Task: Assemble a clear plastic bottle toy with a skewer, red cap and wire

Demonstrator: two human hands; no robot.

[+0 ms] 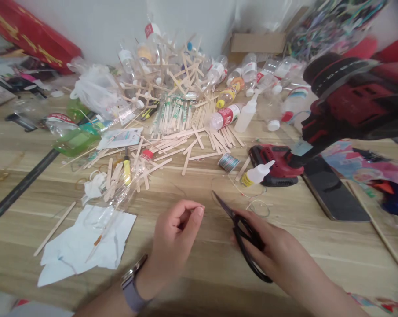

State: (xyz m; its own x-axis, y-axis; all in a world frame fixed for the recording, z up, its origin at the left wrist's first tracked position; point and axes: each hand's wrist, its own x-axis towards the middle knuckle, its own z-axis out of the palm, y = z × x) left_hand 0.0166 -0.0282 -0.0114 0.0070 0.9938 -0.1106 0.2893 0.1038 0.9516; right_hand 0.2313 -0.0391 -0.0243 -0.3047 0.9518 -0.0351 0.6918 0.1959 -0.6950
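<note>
Over the front middle of the table, my left hand [175, 240] is closed in a pinch, thumb against forefinger. Whatever it pinches, if anything, is too small to make out. To its right, my right hand [271, 246] grips a pair of black-handled scissors [240, 229], fingers around the handles. The blades look closed and point toward the upper left, a short way from my left fingertips. Thin thread [260, 207] lies in loose loops beyond the scissors, near a spool of multicoloured thread [228, 162] and a small glue bottle [256, 174].
Wooden craft sticks [172, 145] and plastic bottles [225, 116] crowd the back. A red-black power tool [357, 97] stands at right, beside a phone [335, 189]. White paper [119, 237] lies at left, near a dark bar [23, 187]. A white squeeze bottle [246, 115] stands among the sticks.
</note>
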